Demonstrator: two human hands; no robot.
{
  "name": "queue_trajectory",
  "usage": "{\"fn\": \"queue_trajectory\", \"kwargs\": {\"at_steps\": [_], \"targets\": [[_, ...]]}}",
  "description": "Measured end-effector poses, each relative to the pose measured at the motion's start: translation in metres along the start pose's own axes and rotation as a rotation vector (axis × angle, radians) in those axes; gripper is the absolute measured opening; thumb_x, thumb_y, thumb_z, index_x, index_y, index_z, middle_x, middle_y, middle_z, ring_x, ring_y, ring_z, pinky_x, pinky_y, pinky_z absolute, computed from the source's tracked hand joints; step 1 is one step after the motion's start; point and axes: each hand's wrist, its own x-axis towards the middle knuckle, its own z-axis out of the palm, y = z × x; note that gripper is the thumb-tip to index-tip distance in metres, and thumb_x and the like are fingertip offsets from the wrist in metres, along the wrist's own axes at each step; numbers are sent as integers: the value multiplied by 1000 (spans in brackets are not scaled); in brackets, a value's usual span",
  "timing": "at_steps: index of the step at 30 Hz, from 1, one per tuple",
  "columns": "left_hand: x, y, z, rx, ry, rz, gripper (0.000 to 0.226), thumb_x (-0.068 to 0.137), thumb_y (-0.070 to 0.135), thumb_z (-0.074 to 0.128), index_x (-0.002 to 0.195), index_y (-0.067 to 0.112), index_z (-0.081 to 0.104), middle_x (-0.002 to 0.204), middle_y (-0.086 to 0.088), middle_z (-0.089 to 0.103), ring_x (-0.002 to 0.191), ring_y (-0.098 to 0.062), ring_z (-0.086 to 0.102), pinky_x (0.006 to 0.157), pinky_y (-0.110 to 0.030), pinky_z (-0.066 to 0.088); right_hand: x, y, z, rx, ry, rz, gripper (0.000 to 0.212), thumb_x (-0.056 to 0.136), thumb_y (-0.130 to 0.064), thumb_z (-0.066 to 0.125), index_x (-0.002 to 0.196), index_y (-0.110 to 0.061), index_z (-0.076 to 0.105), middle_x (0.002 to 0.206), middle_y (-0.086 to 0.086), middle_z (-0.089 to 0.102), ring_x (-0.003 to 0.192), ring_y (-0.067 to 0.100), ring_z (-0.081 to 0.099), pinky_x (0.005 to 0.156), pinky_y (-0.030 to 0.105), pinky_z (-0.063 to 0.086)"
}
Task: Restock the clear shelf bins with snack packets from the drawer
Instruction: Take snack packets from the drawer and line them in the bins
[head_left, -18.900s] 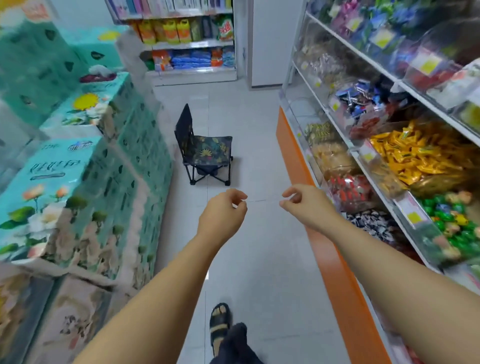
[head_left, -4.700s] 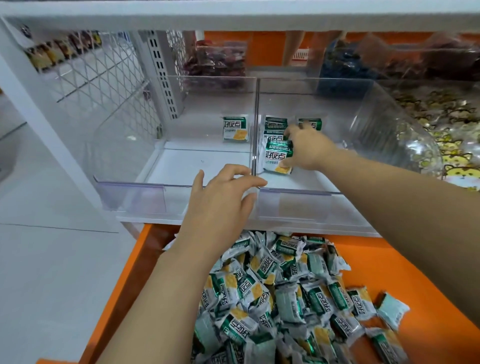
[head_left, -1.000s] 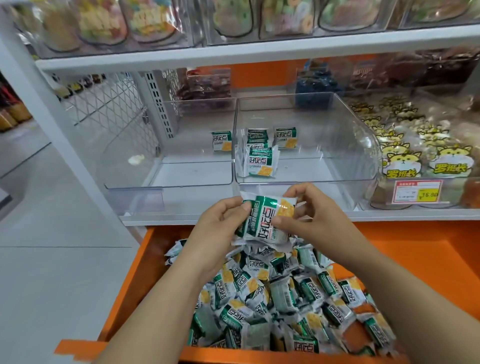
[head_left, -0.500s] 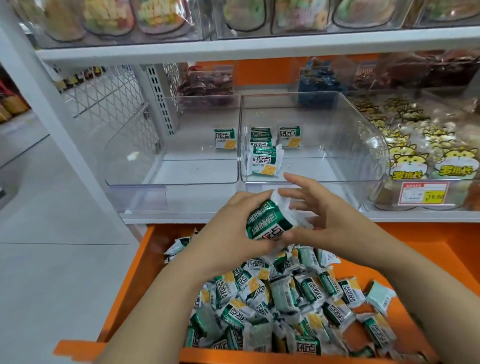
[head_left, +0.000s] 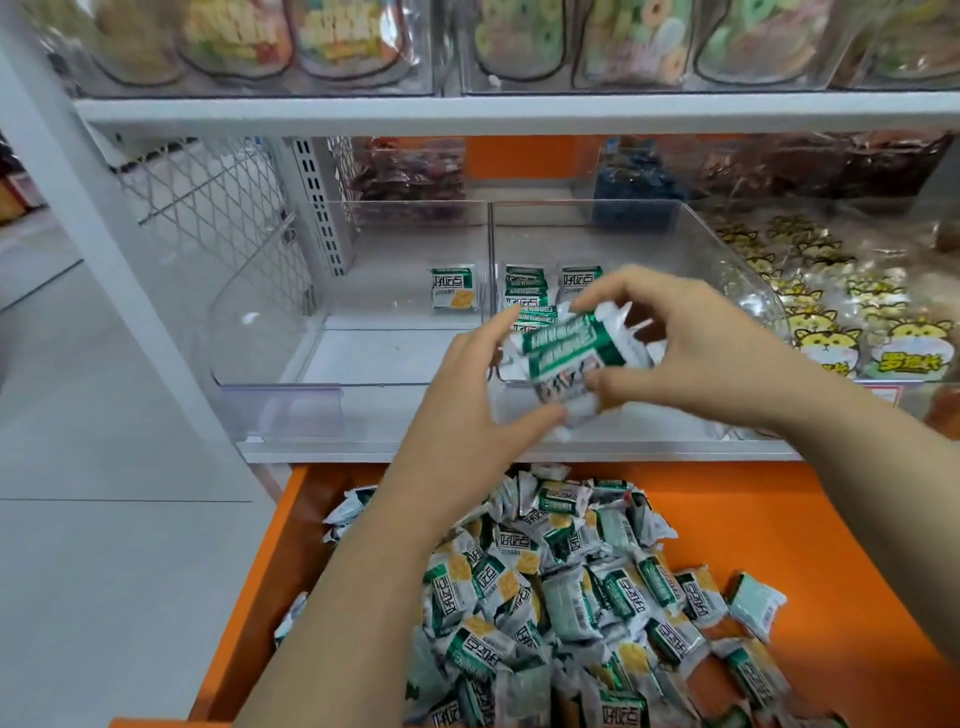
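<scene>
Head view: nearest the camera, the orange drawer (head_left: 779, 525) stands pulled out below the shelf, with a loose heap of green-and-white snack packets (head_left: 571, 597) filling its middle. Above the heap, both forearms reach forward. The left hand (head_left: 467, 415) and the right hand (head_left: 691, 353) together grasp a small stack of the same packets (head_left: 566, 353), the left pinching its left edge and underside, the right curled over its top and right side. The stack is held in the air over the front of the right clear bin (head_left: 727, 270). At the back of that bin a few packets (head_left: 525, 283) stand upright. The left clear bin (head_left: 270, 322) beside it holds a single packet (head_left: 453, 288) near the dividing wall. Further right lie hamster-printed bags (head_left: 831, 332). On the upper shelf (head_left: 467, 111) stand bags of ring sweets (head_left: 649, 41).
</scene>
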Motion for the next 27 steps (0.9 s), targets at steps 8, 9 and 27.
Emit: {"fn": "queue_trajectory", "kwargs": {"at_steps": [8,9,27], "targets": [[7,-26,-3,579,43,-61,39,96,27,50,134,38,49,136,12,42,131,-13,36,117,-51,7,63,51,15,10,188,212,32,78,-16,71,105,-27,56,100,6,62,69,7,60,56,23,55],[8,-28,-2,628,18,-77,40,97,28,48,135,40,46,141,13,39,133,-13,33,118,-51,3,70,59,23,-31,130,235,31,77,-17,71,104,-27,58,99,8,64,73,13,62,63,29,57],[10,-40,-8,700,-58,-37,44,97,38,44,139,50,34,134,24,42,130,-4,32,117,-44,-8,105,98,64,-554,-190,156,63,73,-28,79,128,-18,49,130,11,45,113,29,50,95,40,45]]}}
